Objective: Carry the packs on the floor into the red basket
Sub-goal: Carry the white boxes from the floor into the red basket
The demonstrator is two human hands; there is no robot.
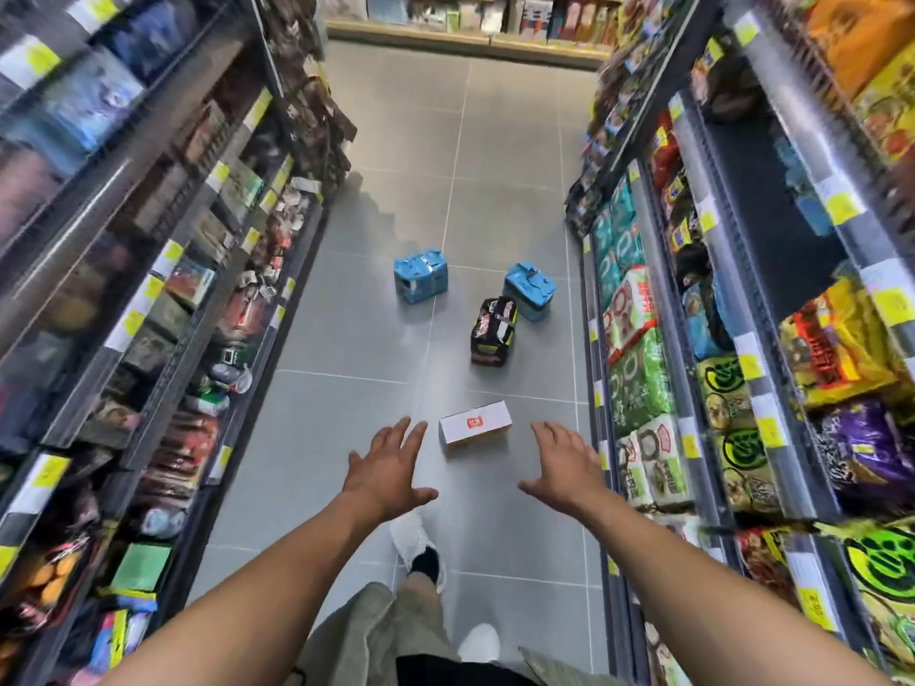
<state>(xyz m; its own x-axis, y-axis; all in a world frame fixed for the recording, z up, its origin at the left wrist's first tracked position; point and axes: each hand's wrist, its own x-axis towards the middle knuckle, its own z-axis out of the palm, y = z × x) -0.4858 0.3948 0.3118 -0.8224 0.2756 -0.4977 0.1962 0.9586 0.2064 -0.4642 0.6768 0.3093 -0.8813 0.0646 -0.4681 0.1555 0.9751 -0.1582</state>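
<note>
Both arms are stretched forward and down over the grey tiled floor [346, 339] of a narrow shop aisle. The left hand [386, 475] is held palm down, with the fingers straight and spread apart, and it holds nothing. The right hand [564, 470] is the same, with fingers extended and spread, the thumb pointing inward, and nothing in it. Neither hand touches any object. The white box [474, 422] lies on the floor between the two hands as the camera sees them, a little further ahead than the fingertips. It is a long carton with a small red mark on its top face, and it lies at a slight angle to the tile lines. Further along the aisle three soft packs stand on the floor. The black pack [493, 330], with a yellow edge and bright printing, stands upright and is the nearest to the box. Just behind it and to the right is the right blue pack [530, 290] — touching it or only very close, I cannot tell which. The left blue pack [421, 275] stands alone, well apart from the other two, toward the left of the aisle. The left shelves [148, 240] carry mostly dark packets with yellow price labels on the rails. The right shelves [718, 289] carry green, yellow and purple bags. At the bottom are light trousers [376, 636] and two white shoes — the front shoe [416, 542] is just below the left hand, and the rear shoe [479, 641] is closer to the camera.
</note>
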